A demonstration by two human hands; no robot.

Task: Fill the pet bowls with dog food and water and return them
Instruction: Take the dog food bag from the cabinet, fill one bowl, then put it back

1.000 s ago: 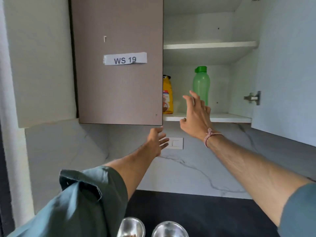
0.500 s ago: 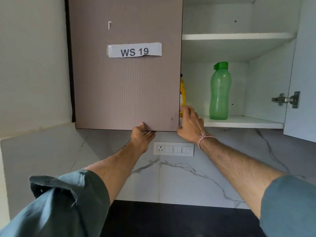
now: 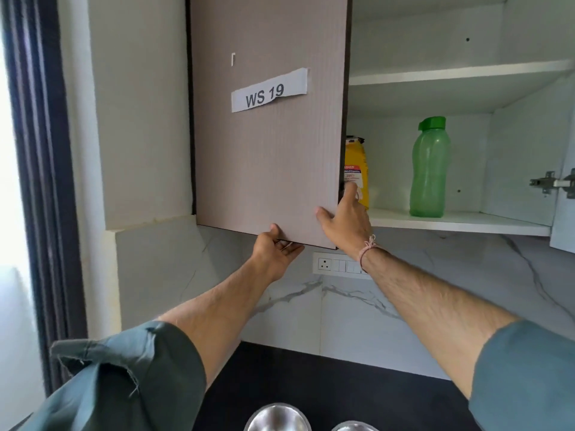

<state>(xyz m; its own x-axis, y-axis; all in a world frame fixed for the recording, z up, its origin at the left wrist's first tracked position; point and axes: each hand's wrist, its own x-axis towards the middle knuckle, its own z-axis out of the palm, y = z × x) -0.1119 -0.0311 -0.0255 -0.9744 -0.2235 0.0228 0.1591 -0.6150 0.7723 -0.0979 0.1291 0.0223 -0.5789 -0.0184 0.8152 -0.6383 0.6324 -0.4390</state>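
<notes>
Gripping cabinet door [image 3: 267, 150] bottom edge: left hand [image 3: 273, 251], fingers curled under. Right hand [image 3: 345, 222] open, fingers behind door edge, touching yellow dog food bag [image 3: 357, 169].

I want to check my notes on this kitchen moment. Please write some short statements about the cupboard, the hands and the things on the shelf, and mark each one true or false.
1. The green bottle stands upright on the lower shelf. True.
2. The left cupboard door carries a label reading WS 19. True.
3. The left hand holds the green bottle. False: it grips the bottom edge of the left cupboard door.
4. The right hand reaches towards the yellow packet. True.
5. The yellow packet stands to the right of the bottle. False: it stands to the left, partly hidden by the door.
</notes>
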